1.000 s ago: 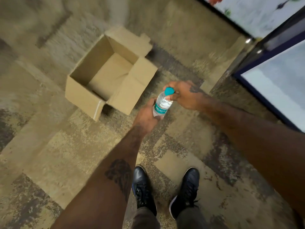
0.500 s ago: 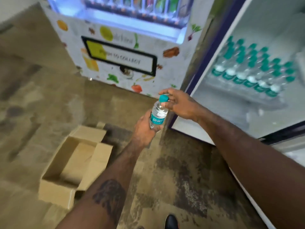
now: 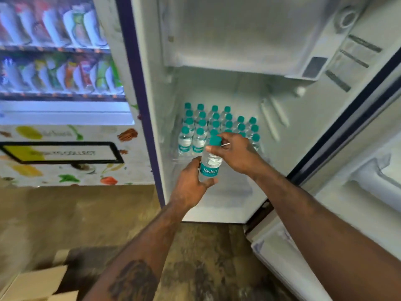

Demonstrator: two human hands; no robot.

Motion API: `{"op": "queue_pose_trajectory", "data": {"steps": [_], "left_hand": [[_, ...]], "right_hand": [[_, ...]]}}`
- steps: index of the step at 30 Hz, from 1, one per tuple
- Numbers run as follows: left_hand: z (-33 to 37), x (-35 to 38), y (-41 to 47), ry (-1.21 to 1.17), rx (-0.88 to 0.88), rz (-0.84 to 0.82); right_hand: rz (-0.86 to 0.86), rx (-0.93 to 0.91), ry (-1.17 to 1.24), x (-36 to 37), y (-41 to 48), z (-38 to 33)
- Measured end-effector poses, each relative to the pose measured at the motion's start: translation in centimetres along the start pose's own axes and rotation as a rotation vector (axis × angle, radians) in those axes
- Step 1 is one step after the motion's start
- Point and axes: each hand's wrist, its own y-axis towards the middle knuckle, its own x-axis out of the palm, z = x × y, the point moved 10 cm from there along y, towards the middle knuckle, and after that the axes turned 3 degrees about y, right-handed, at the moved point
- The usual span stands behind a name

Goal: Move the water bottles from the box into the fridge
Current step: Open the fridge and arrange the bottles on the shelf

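A small clear water bottle (image 3: 211,163) with a teal cap and teal label is upright in front of the open fridge (image 3: 217,203). My left hand (image 3: 191,185) grips its lower body. My right hand (image 3: 236,153) pinches the cap from the right. Behind the hands, several matching bottles (image 3: 201,127) stand in rows on the fridge shelf, partly hidden by my right hand. A corner of the cardboard box (image 3: 36,283) shows at the bottom left on the floor.
A vending machine (image 3: 65,94) with snack packets stands left of the fridge. The fridge door (image 3: 358,192) hangs open on the right. A freezer compartment (image 3: 238,31) sits above the shelf. Patterned carpet (image 3: 206,268) covers the floor.
My view has swung up from the box on the floor to the fridge interior. Both hands have carried the bottle up and forward to the shelf with the stored bottles.
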Motion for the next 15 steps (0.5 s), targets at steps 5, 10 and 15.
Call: {"op": "queue_pose_trajectory", "data": {"steps": [5, 10, 15], "left_hand": [[3.6, 3.4, 5.7, 0.001, 0.011, -0.009], [5.0, 5.2, 11.1, 0.013, 0.081, -0.048], [4.7, 5.4, 17.0, 0.149, 0.144, -0.106]], "right_hand": [[0.093, 0.036, -0.119, -5.8, 4.0, 2.6], [0.189, -0.013, -0.071, -9.3, 7.8, 3.9], [0.292, -0.037, -0.033, -11.2, 12.6, 5.4]]}}
